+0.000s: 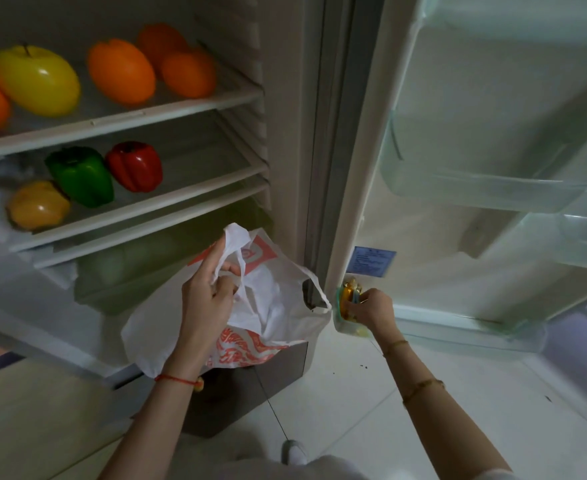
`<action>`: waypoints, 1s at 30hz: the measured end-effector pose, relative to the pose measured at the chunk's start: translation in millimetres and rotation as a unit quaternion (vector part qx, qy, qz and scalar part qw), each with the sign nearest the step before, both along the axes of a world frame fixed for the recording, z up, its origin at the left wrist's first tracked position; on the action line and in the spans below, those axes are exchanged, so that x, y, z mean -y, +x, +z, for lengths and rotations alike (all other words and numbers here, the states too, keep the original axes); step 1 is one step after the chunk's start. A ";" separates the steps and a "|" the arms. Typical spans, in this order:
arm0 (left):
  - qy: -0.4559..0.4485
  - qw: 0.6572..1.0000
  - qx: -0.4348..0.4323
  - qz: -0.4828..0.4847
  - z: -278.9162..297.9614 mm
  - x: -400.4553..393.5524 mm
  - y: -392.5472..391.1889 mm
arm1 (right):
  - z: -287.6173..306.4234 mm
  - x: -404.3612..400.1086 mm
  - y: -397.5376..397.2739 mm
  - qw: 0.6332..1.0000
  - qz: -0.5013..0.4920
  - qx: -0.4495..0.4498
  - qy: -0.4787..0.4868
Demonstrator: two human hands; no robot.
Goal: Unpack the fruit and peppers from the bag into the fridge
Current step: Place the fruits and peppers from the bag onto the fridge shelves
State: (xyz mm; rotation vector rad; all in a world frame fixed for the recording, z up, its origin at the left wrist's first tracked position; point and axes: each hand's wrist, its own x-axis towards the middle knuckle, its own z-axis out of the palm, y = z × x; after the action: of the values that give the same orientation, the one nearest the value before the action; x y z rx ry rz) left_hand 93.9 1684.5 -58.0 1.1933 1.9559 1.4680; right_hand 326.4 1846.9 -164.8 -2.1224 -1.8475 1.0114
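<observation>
White floor tiles (371, 403) fill the lower right of the frame, and the open fridge (285, 140) takes up the left and centre, its door (458, 237) swung wide to the right. On the top shelf (167, 110), upper left, sit a yellow apple (37, 79) and several oranges (121, 71). On the shelf below lie a green pepper (81, 176), a red pepper (135, 165) and a yellowish fruit (37, 206).

Most of the unpacking looks done, judging by how limp and flat the bag (271, 306) hangs at centre frame, in front of the lower drawer. The left hand (209, 292) grips the bag's handle and bunched upper edge, fingers curled round the plastic. The right hand (375, 308) reaches low to the foot of the door, its fingers closed on a small yellow item (349, 297) at the corner of the bottom door bin (492, 332); what that item is I cannot tell. Both arms stretch forward and down, the hands well apart.

Next probably comes settling that item in the bin, then checking whether the bag still holds anything.
</observation>
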 end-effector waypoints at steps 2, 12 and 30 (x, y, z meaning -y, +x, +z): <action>-0.002 1.000 0.002 0.011 0.0 1.8 -1.5 | -2.0 1.5 -1.1 1.000 0.003 0.019 0.001; -0.009 0.999 0.010 0.043 -0.5 8.7 -6.3 | 28.3 8.0 6.6 0.987 0.064 0.051 0.136; 0.010 0.982 0.001 0.187 0.6 67.5 -28.8 | 53.8 40.8 -75.6 0.921 0.322 -0.032 0.214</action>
State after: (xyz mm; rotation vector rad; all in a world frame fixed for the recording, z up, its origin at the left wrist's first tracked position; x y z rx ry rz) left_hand 65.2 1617.0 -57.4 0.8600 2.2584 1.6669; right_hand 250.8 1806.1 -111.0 -1.2380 -2.5119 0.6548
